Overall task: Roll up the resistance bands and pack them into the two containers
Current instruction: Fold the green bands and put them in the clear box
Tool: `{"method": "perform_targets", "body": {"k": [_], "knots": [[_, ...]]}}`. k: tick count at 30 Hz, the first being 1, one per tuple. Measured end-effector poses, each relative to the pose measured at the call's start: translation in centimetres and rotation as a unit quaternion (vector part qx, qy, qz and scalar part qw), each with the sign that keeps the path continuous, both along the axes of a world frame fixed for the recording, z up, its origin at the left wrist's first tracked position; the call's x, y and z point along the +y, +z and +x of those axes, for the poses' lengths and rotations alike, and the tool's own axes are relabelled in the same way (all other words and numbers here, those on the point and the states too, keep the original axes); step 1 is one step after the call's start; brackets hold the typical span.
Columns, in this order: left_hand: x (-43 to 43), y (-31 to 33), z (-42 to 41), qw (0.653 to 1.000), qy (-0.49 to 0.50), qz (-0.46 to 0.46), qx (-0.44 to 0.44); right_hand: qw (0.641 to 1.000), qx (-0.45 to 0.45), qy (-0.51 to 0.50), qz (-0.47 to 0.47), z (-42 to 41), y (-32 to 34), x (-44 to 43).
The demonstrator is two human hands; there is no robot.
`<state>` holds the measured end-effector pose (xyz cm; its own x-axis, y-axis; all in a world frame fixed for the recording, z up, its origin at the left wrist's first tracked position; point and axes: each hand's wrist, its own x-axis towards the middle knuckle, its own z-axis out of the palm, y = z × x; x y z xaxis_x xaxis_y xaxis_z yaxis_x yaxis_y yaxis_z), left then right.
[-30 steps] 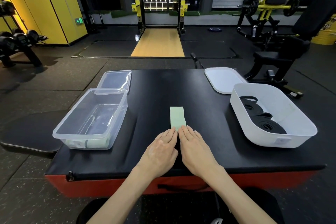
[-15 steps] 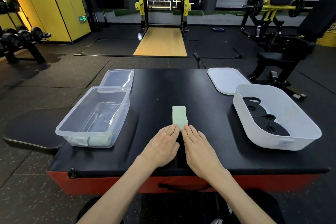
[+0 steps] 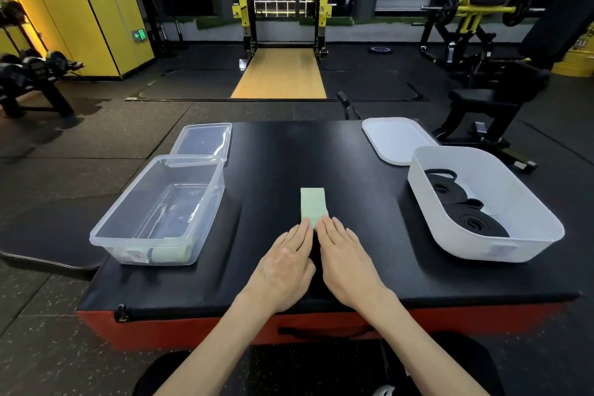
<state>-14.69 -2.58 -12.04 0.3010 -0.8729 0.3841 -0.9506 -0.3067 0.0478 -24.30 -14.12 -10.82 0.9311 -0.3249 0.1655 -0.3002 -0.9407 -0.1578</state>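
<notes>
A pale green resistance band (image 3: 313, 206) lies flat on the black padded table (image 3: 283, 154), running away from me. My left hand (image 3: 284, 262) and my right hand (image 3: 348, 262) lie side by side with straight fingers, their fingertips pressing on the band's near end. A clear plastic container (image 3: 160, 209) at the left holds a rolled green band (image 3: 170, 252) at its near wall. At the right, a white container (image 3: 482, 203) has rolled black bands (image 3: 472, 219) inside.
A clear lid (image 3: 202, 142) lies behind the clear container, and a white lid (image 3: 397, 138) behind the white one. The table's red front edge (image 3: 193, 328) is near me. Gym racks, a bench and dumbbells stand on the floor around.
Both hands have edged forward along the green band, so less of it shows beyond my fingertips. The view has shifted slightly.
</notes>
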Motion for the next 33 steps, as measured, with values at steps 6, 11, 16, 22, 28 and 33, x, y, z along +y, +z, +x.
{"method": "perform_targets", "body": {"k": [6,11,16,22,28,33], "knots": [[-0.6,0.2,0.8,0.999,-0.012,-0.03,0.03,0.999,-0.044,-0.004,0.005,0.3,-0.2,-0.5],[-0.9,0.3,2.4,0.992,-0.063,-0.085,0.075,0.993,-0.119,0.021,0.002,0.7,0.0,-1.2],[-1.7,0.9,4.1,0.991,-0.053,-0.021,0.118,0.988,-0.146,-0.003,0.057,2.1,0.5,-1.8],[-3.1,0.6,4.9,0.987,-0.022,-0.067,0.141,0.983,-0.167,-0.03,0.068,3.5,-0.2,-2.4],[-1.8,1.1,3.8,0.985,-0.063,-0.091,0.132,0.984,-0.174,-0.006,0.05,2.2,-0.5,-2.2],[0.4,1.8,1.0,0.98,-0.115,-0.1,0.126,0.982,-0.181,0.032,0.037,-1.3,-1.0,-0.8]]}}
